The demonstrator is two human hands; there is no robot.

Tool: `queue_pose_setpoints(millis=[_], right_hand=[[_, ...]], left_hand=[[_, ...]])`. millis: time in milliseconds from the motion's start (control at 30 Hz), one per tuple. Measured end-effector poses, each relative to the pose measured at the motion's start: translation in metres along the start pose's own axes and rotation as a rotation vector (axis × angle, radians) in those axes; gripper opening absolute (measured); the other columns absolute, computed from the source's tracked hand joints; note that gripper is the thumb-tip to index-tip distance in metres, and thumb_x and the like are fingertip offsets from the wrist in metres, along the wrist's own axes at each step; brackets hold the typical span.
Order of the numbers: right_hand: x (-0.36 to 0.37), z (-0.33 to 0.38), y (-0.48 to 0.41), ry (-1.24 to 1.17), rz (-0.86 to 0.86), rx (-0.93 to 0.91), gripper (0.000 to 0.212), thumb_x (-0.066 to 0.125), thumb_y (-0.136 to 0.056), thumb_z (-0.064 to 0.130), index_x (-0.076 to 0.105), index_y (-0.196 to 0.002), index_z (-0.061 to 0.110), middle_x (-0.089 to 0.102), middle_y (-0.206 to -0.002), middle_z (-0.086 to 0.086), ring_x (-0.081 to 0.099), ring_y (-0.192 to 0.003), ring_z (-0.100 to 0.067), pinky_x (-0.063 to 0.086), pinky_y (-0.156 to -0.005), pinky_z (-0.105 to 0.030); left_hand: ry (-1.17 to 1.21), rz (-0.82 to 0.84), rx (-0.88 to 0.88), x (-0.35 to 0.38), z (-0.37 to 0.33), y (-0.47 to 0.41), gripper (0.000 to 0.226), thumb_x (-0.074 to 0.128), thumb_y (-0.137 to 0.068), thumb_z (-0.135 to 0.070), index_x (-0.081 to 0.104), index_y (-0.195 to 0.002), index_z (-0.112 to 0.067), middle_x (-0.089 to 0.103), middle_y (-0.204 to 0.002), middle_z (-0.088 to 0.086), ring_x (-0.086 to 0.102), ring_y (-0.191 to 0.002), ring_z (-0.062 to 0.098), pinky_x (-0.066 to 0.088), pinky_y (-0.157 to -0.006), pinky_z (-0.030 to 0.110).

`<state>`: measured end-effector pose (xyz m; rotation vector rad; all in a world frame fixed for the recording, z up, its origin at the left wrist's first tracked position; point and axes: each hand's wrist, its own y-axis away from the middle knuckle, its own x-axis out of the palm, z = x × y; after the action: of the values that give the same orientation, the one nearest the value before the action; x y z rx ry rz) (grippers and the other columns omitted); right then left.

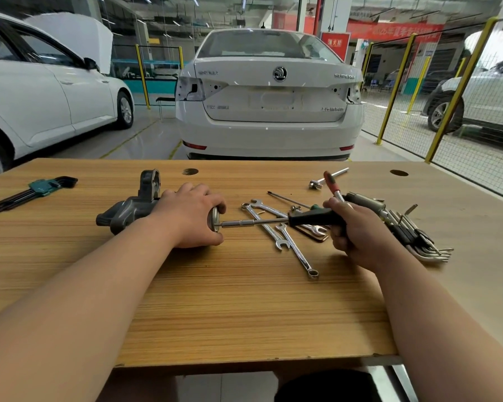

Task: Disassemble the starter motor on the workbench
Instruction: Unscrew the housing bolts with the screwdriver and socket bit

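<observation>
On the workbench: driver met the motor's end cap

At centre, the left hand [192, 216] clamped the starter motor [131, 208] lying on the workbench [244, 300]; from three o'clock, the right hand [352, 230] gripped a screwdriver [273, 221], tip against the cap, wrenches [285, 239] scattered beneath

The dark grey cast-metal starter motor [131, 208] lies on its side on the wooden surface [244, 300], left of centre. Its nose housing with an open rounded mouth stands up at the far end. The round, shiny metal end cap [214, 219] faces right, and the body between is largely hidden. The slim metal shaft of a black-handled screwdriver [273, 221] meets the cap's face horizontally.
</observation>
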<state>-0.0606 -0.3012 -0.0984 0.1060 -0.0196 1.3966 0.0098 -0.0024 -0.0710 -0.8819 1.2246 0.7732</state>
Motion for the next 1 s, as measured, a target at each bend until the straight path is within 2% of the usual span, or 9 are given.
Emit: queue_pose_setpoints(millis=[100, 267, 400, 533, 600, 667, 800, 900, 1000], right_hand=[[-0.006, -0.001, 0.001, 0.045, 0.056, -0.07, 0.011, 0.058, -0.097, 0.02, 0.061, -0.106, 0.014, 0.054, -0.082, -0.009, 0.051, -0.06, -0.012, 0.044, -0.053, -0.025], [-0.009, -0.002, 0.003, 0.1, 0.092, -0.064, 0.041, 0.056, -0.089, -0.002, 0.058, -0.12, 0.026, 0.056, -0.115, -0.016, 0.056, -0.084, -0.023, 0.048, -0.068, -0.033], [0.001, 0.001, 0.011, 0.33, 0.001, -0.104, 0.013, 0.055, -0.098, 0.032, 0.058, -0.11, 0.03, 0.069, -0.102, -0.006, 0.067, -0.073, -0.02, 0.049, -0.064, -0.032], [0.004, 0.001, 0.011, 0.571, -0.14, -0.126, 0.032, 0.041, -0.1, 0.053, 0.063, -0.096, 0.029, 0.064, -0.063, 0.001, 0.054, -0.046, -0.01, 0.045, -0.052, -0.029], [0.002, 0.0, 0.01, 0.515, -0.127, -0.123, 0.027, 0.046, -0.1, 0.047, 0.064, -0.099, 0.027, 0.064, -0.066, -0.002, 0.05, -0.045, -0.009, 0.044, -0.051, -0.03], [0.002, 0.001, 0.009, 0.323, -0.062, -0.093, 0.015, 0.055, -0.099, 0.03, 0.062, -0.111, 0.024, 0.066, -0.088, -0.009, 0.055, -0.057, -0.014, 0.047, -0.058, -0.032], [-0.003, 0.003, 0.006, -0.191, 0.115, -0.026, 0.042, 0.055, -0.087, -0.005, 0.059, -0.117, 0.025, 0.056, -0.111, -0.014, 0.06, -0.096, -0.029, 0.05, -0.076, -0.034], [-0.002, 0.003, 0.005, -0.37, 0.15, -0.023, 0.048, 0.056, -0.072, 0.0, 0.056, -0.115, 0.021, 0.055, -0.104, -0.011, 0.058, -0.099, -0.028, 0.048, -0.085, -0.034], [0.003, -0.001, 0.003, -0.393, 0.119, -0.025, 0.032, 0.054, -0.08, 0.004, 0.055, -0.108, 0.019, 0.065, -0.105, -0.013, 0.064, -0.094, -0.027, 0.051, -0.077, -0.034]], left_hand=[[0.01, 0.014, -0.006, -0.002, -0.001, 0.0, 0.057, 0.06, -0.067, -0.069, 0.041, -0.118, -0.049, 0.042, -0.128, -0.01, 0.036, -0.119, 0.017, 0.035, -0.092, 0.043], [0.014, 0.027, -0.007, -0.004, -0.002, 0.0, 0.057, 0.061, -0.069, -0.067, 0.041, -0.118, -0.048, 0.042, -0.127, -0.01, 0.037, -0.119, 0.018, 0.036, -0.094, 0.043], [0.013, 0.022, -0.006, -0.003, -0.002, 0.0, 0.058, 0.061, -0.068, -0.068, 0.041, -0.119, -0.047, 0.043, -0.127, -0.009, 0.037, -0.119, 0.018, 0.036, -0.092, 0.042], [0.011, 0.021, -0.002, -0.003, -0.001, -0.001, 0.059, 0.06, -0.066, -0.071, 0.041, -0.117, -0.048, 0.043, -0.125, -0.009, 0.038, -0.118, 0.018, 0.036, -0.091, 0.042], [0.01, 0.02, -0.002, -0.002, 0.0, -0.002, 0.061, 0.059, -0.065, -0.075, 0.041, -0.117, -0.048, 0.043, -0.124, -0.01, 0.037, -0.117, 0.017, 0.036, -0.09, 0.042], [0.01, 0.024, -0.006, -0.002, 0.0, -0.002, 0.063, 0.058, -0.064, -0.078, 0.041, -0.117, -0.049, 0.043, -0.125, -0.01, 0.037, -0.118, 0.017, 0.035, -0.09, 0.042], [0.003, 0.03, -0.011, -0.002, 0.0, -0.001, 0.064, 0.054, -0.065, -0.08, 0.041, -0.119, -0.048, 0.042, -0.13, -0.009, 0.036, -0.121, 0.018, 0.035, -0.093, 0.044], [0.0, 0.031, -0.011, -0.003, -0.001, 0.0, 0.062, 0.055, -0.068, -0.078, 0.041, -0.12, -0.047, 0.042, -0.131, -0.008, 0.036, -0.122, 0.018, 0.035, -0.095, 0.044], [0.001, 0.033, -0.011, -0.003, -0.001, 0.0, 0.061, 0.055, -0.07, -0.077, 0.042, -0.121, -0.047, 0.042, -0.131, -0.008, 0.036, -0.122, 0.019, 0.035, -0.095, 0.044]])
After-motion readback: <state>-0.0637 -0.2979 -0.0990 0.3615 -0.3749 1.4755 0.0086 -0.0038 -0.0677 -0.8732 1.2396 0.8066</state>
